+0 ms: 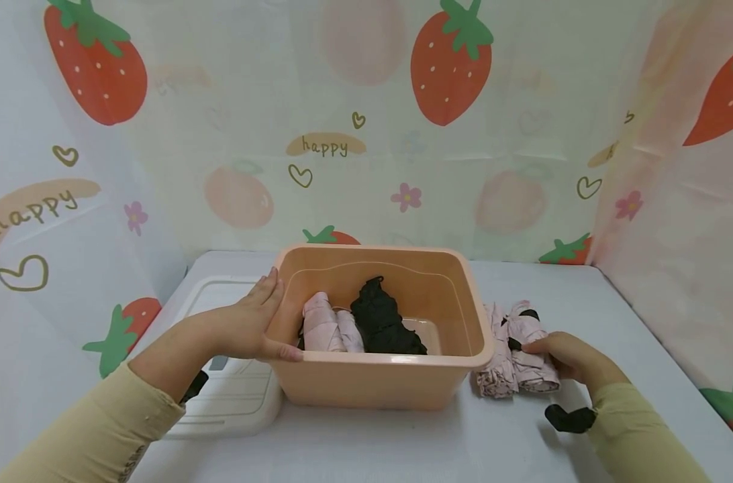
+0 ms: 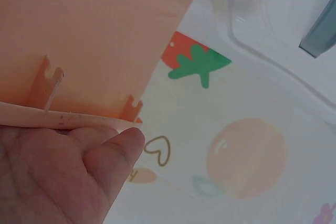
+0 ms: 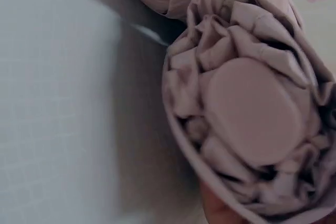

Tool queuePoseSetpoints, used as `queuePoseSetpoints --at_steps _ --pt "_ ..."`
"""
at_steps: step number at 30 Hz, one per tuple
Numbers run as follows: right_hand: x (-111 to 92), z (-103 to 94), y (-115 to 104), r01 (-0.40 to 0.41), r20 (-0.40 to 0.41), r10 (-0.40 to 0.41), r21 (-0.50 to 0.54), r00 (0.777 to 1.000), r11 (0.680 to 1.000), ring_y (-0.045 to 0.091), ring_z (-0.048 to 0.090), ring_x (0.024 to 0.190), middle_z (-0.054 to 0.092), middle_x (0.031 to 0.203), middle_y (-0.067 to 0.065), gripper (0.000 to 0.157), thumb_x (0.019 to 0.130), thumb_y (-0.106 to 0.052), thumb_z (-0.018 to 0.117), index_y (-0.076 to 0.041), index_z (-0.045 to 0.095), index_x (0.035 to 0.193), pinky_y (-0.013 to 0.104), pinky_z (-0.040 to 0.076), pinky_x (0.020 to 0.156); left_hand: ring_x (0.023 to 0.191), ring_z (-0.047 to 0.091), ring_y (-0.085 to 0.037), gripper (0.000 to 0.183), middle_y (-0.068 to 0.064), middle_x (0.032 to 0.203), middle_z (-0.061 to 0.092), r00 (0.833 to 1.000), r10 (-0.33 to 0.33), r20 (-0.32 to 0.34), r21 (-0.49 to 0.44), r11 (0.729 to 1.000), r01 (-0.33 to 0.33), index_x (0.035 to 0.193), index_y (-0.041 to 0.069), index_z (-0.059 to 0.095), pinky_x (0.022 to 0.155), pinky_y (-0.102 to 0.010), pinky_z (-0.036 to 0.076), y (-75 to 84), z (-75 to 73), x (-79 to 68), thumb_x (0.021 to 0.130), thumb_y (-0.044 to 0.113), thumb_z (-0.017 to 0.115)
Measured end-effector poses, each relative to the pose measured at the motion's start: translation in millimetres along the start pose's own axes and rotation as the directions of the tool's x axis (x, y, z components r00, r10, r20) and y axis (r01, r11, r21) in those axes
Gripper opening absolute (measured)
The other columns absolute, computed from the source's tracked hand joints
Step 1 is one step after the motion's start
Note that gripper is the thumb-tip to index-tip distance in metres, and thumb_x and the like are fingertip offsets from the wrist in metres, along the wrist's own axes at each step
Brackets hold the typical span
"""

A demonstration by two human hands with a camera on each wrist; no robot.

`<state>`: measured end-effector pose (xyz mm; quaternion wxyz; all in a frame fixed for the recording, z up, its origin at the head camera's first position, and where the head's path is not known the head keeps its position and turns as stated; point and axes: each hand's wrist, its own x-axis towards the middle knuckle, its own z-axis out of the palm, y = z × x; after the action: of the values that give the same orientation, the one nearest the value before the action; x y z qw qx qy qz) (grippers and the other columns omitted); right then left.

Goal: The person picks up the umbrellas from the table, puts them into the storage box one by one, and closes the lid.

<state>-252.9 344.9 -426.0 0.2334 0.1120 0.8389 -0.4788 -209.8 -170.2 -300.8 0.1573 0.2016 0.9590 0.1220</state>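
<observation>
A peach plastic bin [image 1: 366, 386] stands mid-table. My left hand [image 1: 248, 325] lies against its left side and front corner, fingers straight, thumb along the rim; the palm [image 2: 47, 177] shows under the rim in the left wrist view. Inside the bin are pale pink rolled bundles [image 1: 324, 325] and a black frilled fabric bundle [image 1: 381, 318]. To its right, two pink rolled umbrellas lie side by side. My right hand [image 1: 574, 355] grips the right-hand pink umbrella [image 1: 532, 362], thumb on top, other fingers mostly hidden. Its oval end cap [image 3: 254, 111] shows amid gathered fabric.
A white lid [image 1: 227, 402] lies flat left of the bin, partly behind my left arm. The other pink umbrella [image 1: 493, 362] is right beside the bin's right wall. Printed strawberry curtains [image 1: 366, 154] enclose the white table [image 1: 366, 449] at the back and sides.
</observation>
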Motion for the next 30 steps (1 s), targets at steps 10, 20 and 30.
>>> queuePoseSetpoints --at_steps 10,20,30 --pt "-9 -15.4 -3 0.030 -0.076 -0.037 -0.085 0.996 0.996 0.019 0.050 0.081 0.047 0.095 0.013 0.062 0.083 -0.026 0.064 0.016 0.036 0.119 0.030 0.046 0.065 0.137 -0.011 -0.036 0.132 -0.019 0.149 -0.020 1.000 -0.001 0.001 0.003 1.000 0.001 0.143 -0.005 -0.007 0.108 -0.054 0.009 0.4 -0.1 0.3 0.061 0.078 0.056" --pt "-29 -40.5 -30 0.134 -0.058 -0.134 -0.014 0.989 0.991 0.009 0.059 0.070 0.057 0.080 -0.002 0.053 0.090 -0.023 0.057 0.016 0.035 0.118 0.029 0.051 0.066 0.137 -0.011 -0.037 0.132 -0.019 0.149 -0.020 1.000 0.005 -0.001 0.018 1.000 -0.005 0.143 -0.005 -0.008 0.108 -0.054 0.010 -1.1 -0.6 0.8 0.062 0.079 0.055" --pt "-48 -60.4 -81 0.255 -0.077 -0.257 -0.031 0.963 0.966 0.007 0.061 0.074 0.058 0.082 -0.008 0.061 0.091 -0.030 0.056 0.013 0.028 0.126 0.026 0.051 0.070 0.137 -0.011 -0.037 0.132 -0.019 0.149 -0.020 1.000 0.011 0.000 0.013 1.000 -0.011 0.142 -0.005 -0.007 0.108 -0.054 0.010 -1.6 0.1 2.2 0.063 0.078 0.056"
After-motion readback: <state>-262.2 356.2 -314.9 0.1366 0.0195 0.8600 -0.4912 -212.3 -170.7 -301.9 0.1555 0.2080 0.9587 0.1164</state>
